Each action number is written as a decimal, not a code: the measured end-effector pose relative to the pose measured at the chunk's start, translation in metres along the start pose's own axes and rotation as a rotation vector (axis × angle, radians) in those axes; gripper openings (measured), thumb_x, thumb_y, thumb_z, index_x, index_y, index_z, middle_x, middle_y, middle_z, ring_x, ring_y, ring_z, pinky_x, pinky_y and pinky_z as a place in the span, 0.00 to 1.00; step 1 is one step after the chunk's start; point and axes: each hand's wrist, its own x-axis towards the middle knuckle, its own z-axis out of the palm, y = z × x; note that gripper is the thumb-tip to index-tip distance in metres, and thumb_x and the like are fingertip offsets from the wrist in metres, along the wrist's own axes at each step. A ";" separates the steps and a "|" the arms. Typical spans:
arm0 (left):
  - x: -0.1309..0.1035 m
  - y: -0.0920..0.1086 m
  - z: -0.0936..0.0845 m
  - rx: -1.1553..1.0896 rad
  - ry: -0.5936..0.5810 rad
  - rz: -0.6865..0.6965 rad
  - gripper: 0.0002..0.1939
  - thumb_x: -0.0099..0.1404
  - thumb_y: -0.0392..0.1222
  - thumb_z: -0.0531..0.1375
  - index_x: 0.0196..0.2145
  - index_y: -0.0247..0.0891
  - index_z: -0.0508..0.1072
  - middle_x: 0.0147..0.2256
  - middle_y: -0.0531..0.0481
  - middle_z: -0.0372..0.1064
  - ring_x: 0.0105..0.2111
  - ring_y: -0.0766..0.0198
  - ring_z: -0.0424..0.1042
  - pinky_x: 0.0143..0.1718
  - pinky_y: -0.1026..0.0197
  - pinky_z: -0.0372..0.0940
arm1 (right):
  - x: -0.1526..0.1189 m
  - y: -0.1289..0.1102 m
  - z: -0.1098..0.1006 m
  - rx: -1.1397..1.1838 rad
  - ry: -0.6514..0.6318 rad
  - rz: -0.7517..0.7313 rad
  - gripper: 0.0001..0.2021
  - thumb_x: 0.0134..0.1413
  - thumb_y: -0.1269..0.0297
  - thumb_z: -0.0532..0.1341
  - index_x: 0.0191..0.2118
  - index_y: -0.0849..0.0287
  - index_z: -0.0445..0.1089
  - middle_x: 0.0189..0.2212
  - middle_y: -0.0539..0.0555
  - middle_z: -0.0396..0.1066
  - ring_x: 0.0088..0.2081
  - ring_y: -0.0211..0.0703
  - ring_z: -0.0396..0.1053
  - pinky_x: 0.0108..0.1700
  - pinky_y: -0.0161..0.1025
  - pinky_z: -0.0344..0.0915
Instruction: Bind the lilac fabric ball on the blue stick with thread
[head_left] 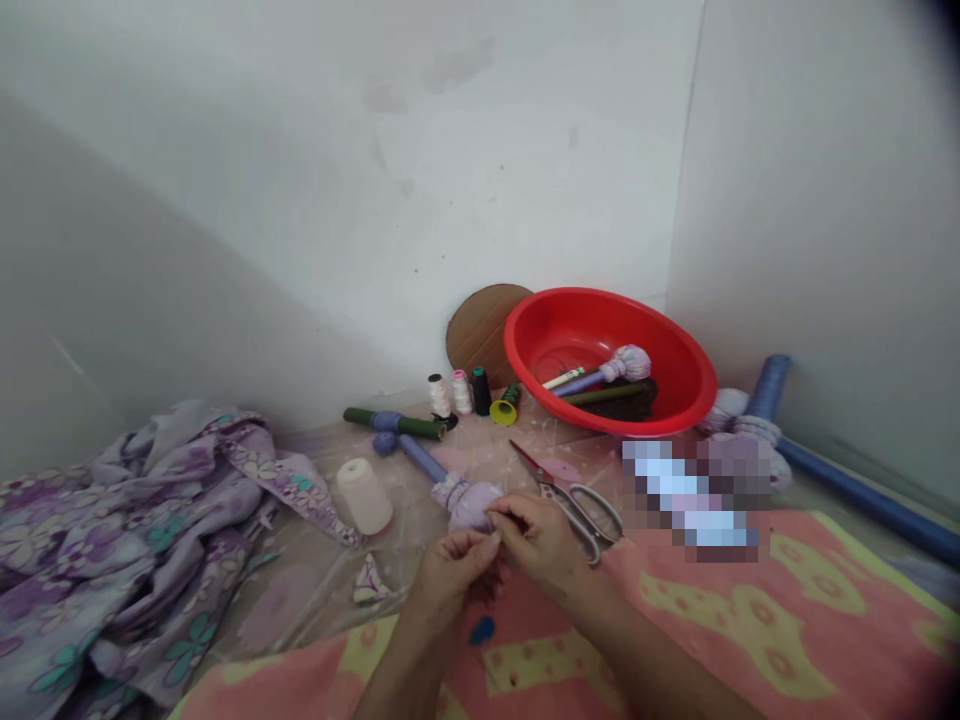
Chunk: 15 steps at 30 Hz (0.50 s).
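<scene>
Lavender bundle, both hands pinched beside it

Left of the red basin [517, 362] and nearer me lies the lavender cloth bundle [471, 500] on its blue stick [422, 458]. My left hand [448, 572] and right hand [541, 545] meet at its near edge, fingertips closed in fine pinches, probably because anything between them is slight; I can't tell what. The scissors [549, 491] lie before the basin, handles towards me, presumably for easy reach. Farther left of it, the white thread cone [364, 497] sits apart from my fingers, likely leaving them room.

2 pale, plain walls [585, 150] [817, 200] meet at a corner; shadow darkens the left side.
</scene>
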 end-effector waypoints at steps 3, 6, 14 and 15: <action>0.000 0.001 -0.003 0.031 0.010 0.015 0.12 0.48 0.45 0.63 0.19 0.31 0.69 0.16 0.50 0.68 0.14 0.73 0.62 0.15 0.71 0.52 | 0.000 0.003 0.001 -0.001 -0.016 0.015 0.08 0.47 0.72 0.54 0.25 0.60 0.70 0.21 0.50 0.69 0.25 0.36 0.64 0.28 0.31 0.57; -0.001 0.005 -0.008 0.053 0.033 0.045 0.11 0.50 0.44 0.62 0.21 0.32 0.70 0.17 0.50 0.69 0.15 0.72 0.62 0.15 0.71 0.52 | 0.002 0.005 -0.005 0.037 0.019 0.064 0.09 0.47 0.72 0.53 0.32 0.60 0.71 0.26 0.52 0.71 0.28 0.36 0.66 0.31 0.32 0.59; -0.009 0.020 -0.012 0.054 0.074 0.090 0.11 0.49 0.43 0.62 0.18 0.31 0.70 0.18 0.49 0.69 0.16 0.72 0.63 0.17 0.71 0.53 | -0.003 0.003 -0.026 -0.049 -0.603 -0.005 0.11 0.41 0.75 0.55 0.28 0.57 0.73 0.23 0.47 0.72 0.24 0.34 0.65 0.25 0.28 0.56; -0.009 0.021 -0.012 0.058 0.085 0.096 0.11 0.49 0.42 0.62 0.18 0.31 0.70 0.18 0.49 0.69 0.16 0.72 0.63 0.17 0.71 0.53 | -0.005 0.001 -0.024 -0.063 -0.662 -0.022 0.11 0.41 0.74 0.56 0.28 0.56 0.74 0.23 0.47 0.72 0.24 0.34 0.65 0.25 0.28 0.55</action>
